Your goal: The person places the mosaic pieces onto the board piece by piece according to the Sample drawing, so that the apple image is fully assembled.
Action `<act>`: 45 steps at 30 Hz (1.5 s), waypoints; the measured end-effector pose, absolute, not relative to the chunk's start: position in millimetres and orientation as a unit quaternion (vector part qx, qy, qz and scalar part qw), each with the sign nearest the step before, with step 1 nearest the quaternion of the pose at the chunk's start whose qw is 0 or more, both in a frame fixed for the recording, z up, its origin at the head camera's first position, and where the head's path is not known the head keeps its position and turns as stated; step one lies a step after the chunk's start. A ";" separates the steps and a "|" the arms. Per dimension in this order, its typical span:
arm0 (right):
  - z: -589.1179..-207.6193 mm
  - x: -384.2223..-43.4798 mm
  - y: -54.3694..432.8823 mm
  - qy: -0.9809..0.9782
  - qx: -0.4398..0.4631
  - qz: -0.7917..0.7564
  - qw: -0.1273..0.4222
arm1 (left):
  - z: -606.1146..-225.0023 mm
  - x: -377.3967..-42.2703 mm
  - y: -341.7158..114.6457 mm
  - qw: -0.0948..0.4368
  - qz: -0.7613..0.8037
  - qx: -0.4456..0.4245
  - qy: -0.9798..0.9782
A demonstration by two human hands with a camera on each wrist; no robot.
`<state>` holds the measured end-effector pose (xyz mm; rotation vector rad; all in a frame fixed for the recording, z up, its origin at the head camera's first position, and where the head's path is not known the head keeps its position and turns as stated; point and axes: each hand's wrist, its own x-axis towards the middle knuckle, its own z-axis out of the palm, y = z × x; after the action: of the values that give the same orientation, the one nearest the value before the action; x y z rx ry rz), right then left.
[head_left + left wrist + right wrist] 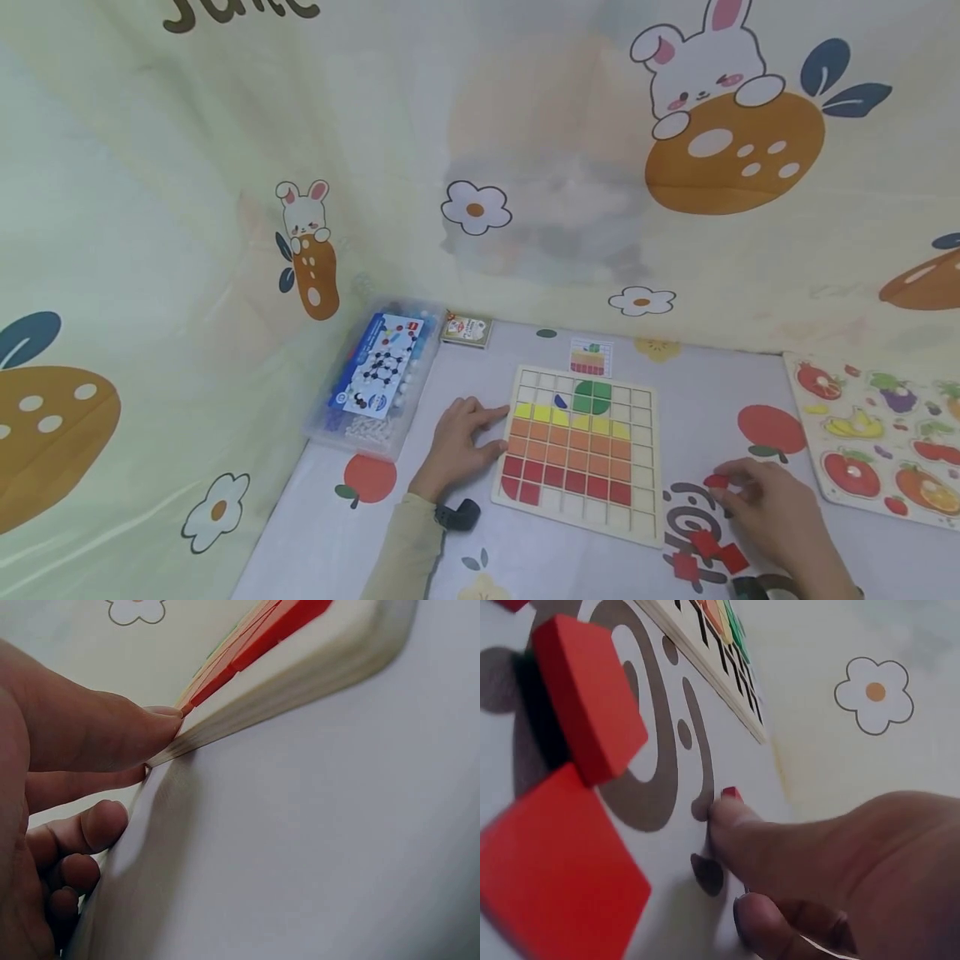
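A pale wooden grid board [645, 467] lies on the table, with rows of red, orange and yellow tiles and a green leaf shape [592, 397] set in it. My left hand [459, 446] is at the board's left edge; its thumb and index finger touch that edge, and in the left wrist view its other fingers are bent. Right of the board, my right hand [776, 500] pinches a red tile [716, 481] between thumb and fingertips. In the right wrist view only a corner of that tile shows past the thumb. Loose red tiles [686, 567] lie just below this hand.
A small picture card [591, 357] lies behind the board. To the left stand a clear plastic case with a blue label [382, 364] and a small box [467, 328]. A fruit puzzle board [885, 442] is at the right. A printed curtain [540, 125] hangs behind the table.
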<state>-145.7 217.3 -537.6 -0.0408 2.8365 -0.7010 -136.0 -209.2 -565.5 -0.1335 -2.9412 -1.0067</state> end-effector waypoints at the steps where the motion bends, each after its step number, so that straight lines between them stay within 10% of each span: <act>1: -537.6 -145.3 217.6 0.964 -0.007 -0.239 0.117 | -566.2 -136.3 -209.2 0.016 -0.324 -0.043 -0.945; 24: -536.9 -113.9 214.4 0.940 -0.043 -0.250 0.229 | -568.6 -136.7 -208.1 0.016 -0.330 -0.040 -0.943; 45: -545.4 -112.3 209.2 0.941 0.008 -0.254 0.223 | -570.9 -137.6 -210.0 0.026 -0.332 -0.047 -0.942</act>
<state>-112.3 209.2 -545.4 0.0217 2.5990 -0.7021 -137.6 -210.0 -570.9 -0.1459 -2.9107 -1.0254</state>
